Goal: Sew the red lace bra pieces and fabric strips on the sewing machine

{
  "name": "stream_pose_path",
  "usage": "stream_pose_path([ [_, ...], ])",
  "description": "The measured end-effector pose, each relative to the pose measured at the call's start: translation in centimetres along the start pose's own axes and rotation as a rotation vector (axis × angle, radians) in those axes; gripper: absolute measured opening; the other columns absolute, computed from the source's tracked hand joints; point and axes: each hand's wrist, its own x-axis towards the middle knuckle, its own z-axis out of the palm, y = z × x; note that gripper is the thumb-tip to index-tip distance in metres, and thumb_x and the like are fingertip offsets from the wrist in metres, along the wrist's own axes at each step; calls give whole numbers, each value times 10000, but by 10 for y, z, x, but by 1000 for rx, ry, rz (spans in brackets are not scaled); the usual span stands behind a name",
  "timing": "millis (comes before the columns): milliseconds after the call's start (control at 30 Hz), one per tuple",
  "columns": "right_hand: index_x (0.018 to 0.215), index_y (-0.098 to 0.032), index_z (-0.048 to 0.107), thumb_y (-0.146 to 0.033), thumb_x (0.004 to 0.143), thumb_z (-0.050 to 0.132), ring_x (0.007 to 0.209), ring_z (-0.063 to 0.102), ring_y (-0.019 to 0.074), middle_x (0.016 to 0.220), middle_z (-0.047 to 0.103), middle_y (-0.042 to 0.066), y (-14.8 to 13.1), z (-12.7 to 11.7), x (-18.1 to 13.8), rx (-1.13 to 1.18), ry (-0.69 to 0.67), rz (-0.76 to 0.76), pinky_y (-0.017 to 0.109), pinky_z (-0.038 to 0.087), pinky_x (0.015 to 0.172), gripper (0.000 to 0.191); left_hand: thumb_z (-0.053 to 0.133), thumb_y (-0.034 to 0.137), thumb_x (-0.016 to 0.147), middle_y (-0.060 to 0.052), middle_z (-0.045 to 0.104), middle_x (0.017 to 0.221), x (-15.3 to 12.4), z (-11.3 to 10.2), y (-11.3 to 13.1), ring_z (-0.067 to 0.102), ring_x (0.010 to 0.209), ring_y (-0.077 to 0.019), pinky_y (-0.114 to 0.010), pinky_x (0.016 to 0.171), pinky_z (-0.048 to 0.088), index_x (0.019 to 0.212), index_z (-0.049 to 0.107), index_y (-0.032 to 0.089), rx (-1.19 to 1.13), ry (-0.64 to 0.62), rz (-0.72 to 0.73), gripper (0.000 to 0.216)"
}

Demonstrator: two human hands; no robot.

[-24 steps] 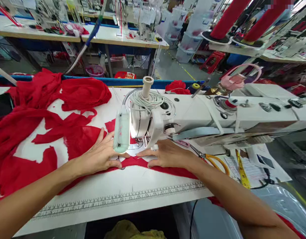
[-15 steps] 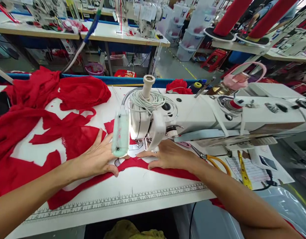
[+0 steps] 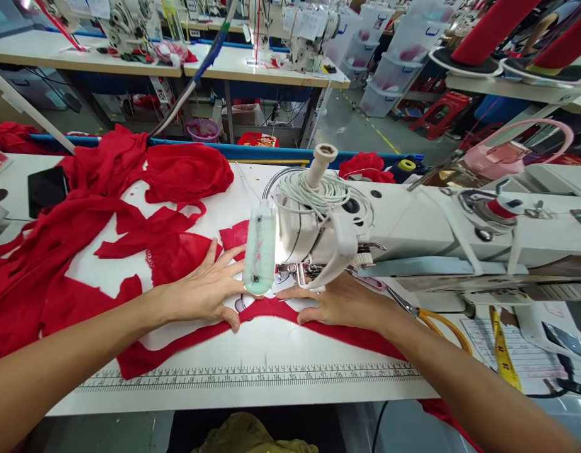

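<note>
Red strip (image 3: 270, 308) swung nearer at its left end; your left hand (image 3: 208, 290) and right hand (image 3: 340, 304) lay spread, touching it.

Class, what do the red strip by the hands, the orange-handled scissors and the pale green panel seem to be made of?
Red strip: matte cloth, by its soft bends; fibre unclear.
Scissors: blades apparently polished metal, from their grey gleam; handles probably plastic, evenly coloured.
Green panel: likely smooth plastic, from its translucent look, possibly glass.
</note>
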Motion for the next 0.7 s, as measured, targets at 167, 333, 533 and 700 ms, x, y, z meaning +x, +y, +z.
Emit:
stream_pose_path([
  [167, 1336, -476, 598, -406, 842, 732, 972, 624, 249, 1129, 678, 26, 1, -1, 0, 4, -1, 6, 319, 468, 791, 516, 755, 561, 777, -120, 524, 1423, 2, -2, 0, 358, 1392, -465, -647, 981, 461, 1254, 664, 347, 25, -28, -8, 530],
  [333, 1342, -470, 594, -417, 856, 715, 979, 614, 246, 1102, 678, 30, -1, -3, 0, -21, -14, -7, 306, 435, 774, 504, 784, 541, 757, -102, 552, 1386, 1, 0, 2, 445, 1316, -431, -644, 995, 448, 1214, 681, 347, 113, 25, 36, 507],
  [533, 1328, -440, 620, -417, 872, 701, 922, 615, 222, 1018, 685, 30, -7, -9, -2, -70, -25, 9, 263, 374, 676, 464, 845, 438, 723, -84, 663, 1212, -4, 4, 15, 492, 1247, -392, -715, 1038, 351, 1110, 720, 330, 283, 195, 79, 420],
  [700, 1337, -448, 607, -375, 875, 703, 914, 622, 214, 1006, 694, 28, -10, -10, -4, -84, -13, -11, 263, 375, 685, 478, 820, 419, 762, -81, 655, 1253, -3, 3, 18, 497, 1249, -379, -718, 1040, 349, 1113, 715, 329, 321, 185, 86, 376],
])
